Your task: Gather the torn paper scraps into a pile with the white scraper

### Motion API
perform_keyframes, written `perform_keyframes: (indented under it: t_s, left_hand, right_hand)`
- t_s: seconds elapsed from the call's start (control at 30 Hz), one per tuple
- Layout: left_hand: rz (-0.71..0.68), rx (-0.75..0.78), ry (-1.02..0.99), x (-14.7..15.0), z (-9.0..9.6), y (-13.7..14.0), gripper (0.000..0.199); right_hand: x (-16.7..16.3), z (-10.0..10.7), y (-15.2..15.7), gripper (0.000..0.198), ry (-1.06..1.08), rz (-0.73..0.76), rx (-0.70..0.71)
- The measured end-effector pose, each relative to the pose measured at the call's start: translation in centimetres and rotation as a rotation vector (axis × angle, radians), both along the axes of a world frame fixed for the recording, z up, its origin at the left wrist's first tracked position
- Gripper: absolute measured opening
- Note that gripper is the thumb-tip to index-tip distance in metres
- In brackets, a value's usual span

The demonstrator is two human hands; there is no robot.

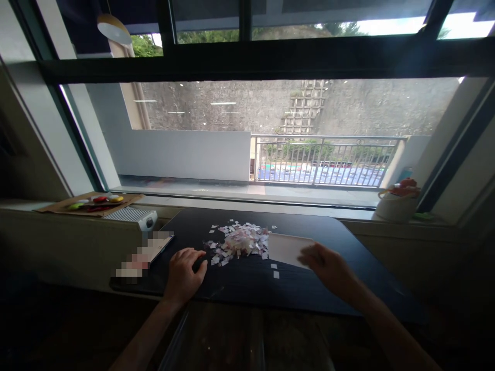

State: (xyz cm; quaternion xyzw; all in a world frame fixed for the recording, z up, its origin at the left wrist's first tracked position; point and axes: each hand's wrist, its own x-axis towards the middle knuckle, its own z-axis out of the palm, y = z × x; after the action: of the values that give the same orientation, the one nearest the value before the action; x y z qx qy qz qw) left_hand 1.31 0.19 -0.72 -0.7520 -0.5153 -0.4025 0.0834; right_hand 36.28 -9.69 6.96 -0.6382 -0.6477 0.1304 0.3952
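Observation:
A loose heap of small cut paper squares (pixel 243 239) lies in the middle of the dark table, with stray pieces around it. My left hand (pixel 183 273) rests on the table left of the heap. Its fingers are curled loosely, the thumb stands apart, and nothing shows between them. To the right of the heap lies a flat white card (pixel 288 249), its left end touching the pieces. My right hand (pixel 323 263), slightly blurred, is closed at the card's right end. Two loose squares (pixel 276 275) sit just below the card.
A black wood-grained table (pixel 240 286) stands against the window ledge. On its left edge is a partly pixelated flat item (pixel 160 248). A white appliance (pixel 149 220) and a brown board (pixel 58 206) with colourful items are at left. A white bag (pixel 394 206) sits on the right ledge.

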Motion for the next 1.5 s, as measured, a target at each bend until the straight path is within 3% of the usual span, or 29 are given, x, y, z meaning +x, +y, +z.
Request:
perform_keyframes:
  t_s: [0.13,0.3,0.5,0.73,0.97,1.5]
  left_hand:
    - [0.017,0.014,0.025,-0.3,-0.2,0.2,0.024]
    - [-0.002,0.028,0.026,-0.2,-0.1,0.2,0.024]
    - [0.007,0.027,0.029,-0.3,-0.1,0.2,0.024]
    - [-0.016,0.047,0.060,-0.6,-0.4,0.5,0.028]
    - [-0.012,0.050,0.059,-0.7,-0.4,0.7,0.028]
    - [0.003,0.082,0.068,-0.9,-0.9,1.1,0.027]
  right_hand:
    - [-0.7,-0.9,1.7,0.019,0.013,0.056,0.008]
    - [0.9,0.2,-0.7,0.018,-0.043,-0.012,-0.079]
    - [1.6,0.7,-1.4,0.017,-0.002,-0.046,-0.053]
    - [3.5,-0.6,-1.4,0.017,0.265,-0.006,-0.135]
    - [6.2,-4.0,0.7,0.028,0.469,-0.109,-0.130]
    - [3.5,-4.5,0.4,0.019,0.409,-0.008,-0.199]
